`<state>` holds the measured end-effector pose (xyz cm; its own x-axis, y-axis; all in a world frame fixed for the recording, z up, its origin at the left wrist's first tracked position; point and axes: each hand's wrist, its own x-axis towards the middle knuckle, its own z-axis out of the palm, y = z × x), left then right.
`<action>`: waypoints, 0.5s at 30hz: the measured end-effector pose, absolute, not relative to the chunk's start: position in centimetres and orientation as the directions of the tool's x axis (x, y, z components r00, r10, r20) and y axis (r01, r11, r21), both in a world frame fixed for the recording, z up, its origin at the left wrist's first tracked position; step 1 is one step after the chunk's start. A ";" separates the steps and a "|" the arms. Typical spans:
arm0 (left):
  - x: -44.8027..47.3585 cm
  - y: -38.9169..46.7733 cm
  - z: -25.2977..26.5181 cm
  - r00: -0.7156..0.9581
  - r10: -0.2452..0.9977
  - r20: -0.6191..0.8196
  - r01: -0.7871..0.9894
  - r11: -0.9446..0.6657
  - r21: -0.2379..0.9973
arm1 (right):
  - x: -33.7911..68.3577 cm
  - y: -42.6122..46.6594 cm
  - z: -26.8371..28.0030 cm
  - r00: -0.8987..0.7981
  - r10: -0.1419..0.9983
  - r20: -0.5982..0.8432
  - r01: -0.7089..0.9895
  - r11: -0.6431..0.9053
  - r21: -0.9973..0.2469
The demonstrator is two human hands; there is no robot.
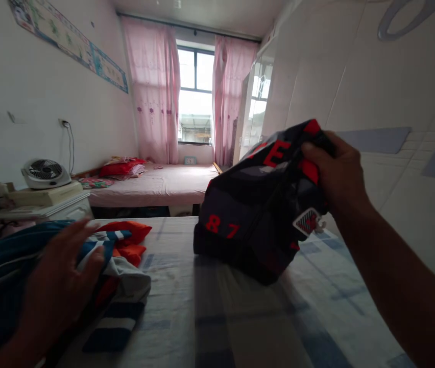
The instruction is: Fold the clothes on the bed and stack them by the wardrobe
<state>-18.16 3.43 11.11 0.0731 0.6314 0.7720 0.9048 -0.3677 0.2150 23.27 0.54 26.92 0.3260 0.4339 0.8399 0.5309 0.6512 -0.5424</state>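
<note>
currently: right hand (pixel 340 171) grips dark garment (pixel 258 204) by its top, bulk resting on bed (pixel 240 317); left hand (pixel 62 286) open, pinning clothes pile (pixel 121 266).

A bare strip of checked bedsheet (pixel 210 306) runs open between the clothes pile (pixel 121 255) on the left and the dark garment (pixel 256 225) on the right. The wall (pixel 393 102) closes off the right side.
</note>
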 end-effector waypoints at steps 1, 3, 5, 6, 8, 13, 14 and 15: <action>-16.8 3.3 10.5 0.139 0.646 0.750 0.863 -0.450 0.228 | 23.2 0.7 26.0 0.339 0.478 0.810 0.520 0.622 -0.585; -13.8 3.0 9.3 0.252 0.716 0.651 0.749 -0.570 0.337 | 23.2 1.0 23.7 0.319 0.596 0.736 0.478 0.570 -0.669; -11.0 2.7 8.1 0.296 0.815 0.498 0.624 -0.559 0.546 | 23.1 1.1 21.6 0.260 0.710 0.654 0.421 0.527 -0.738; -9.8 2.6 7.6 0.321 0.852 0.413 0.540 -0.523 0.660 | 23.0 1.1 20.7 0.225 0.753 0.618 0.397 0.509 -0.764; -7.9 2.4 6.9 0.398 0.877 0.270 0.325 -0.410 0.852 | 22.7 0.7 19.3 0.176 0.800 0.574 0.375 0.484 -0.790; -5.6 1.5 6.2 0.577 0.815 0.055 -0.062 -0.024 0.998 | 22.3 -0.4 18.1 0.180 0.764 0.619 0.441 0.500 -0.745; -5.2 1.1 6.0 0.600 0.799 0.037 -0.097 0.027 0.995 | 22.2 -0.6 18.0 0.198 0.745 0.637 0.451 0.507 -0.734; -4.8 0.7 5.8 0.623 0.782 0.009 -0.116 0.081 0.990 | 22.0 -0.8 17.9 0.217 0.725 0.653 0.460 0.514 -0.724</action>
<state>-4.78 0.74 5.75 0.6230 0.7822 0.0091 -0.1161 0.0809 0.9899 21.97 -0.75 17.87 0.2173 0.7253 0.6532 0.4604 0.5139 -0.7238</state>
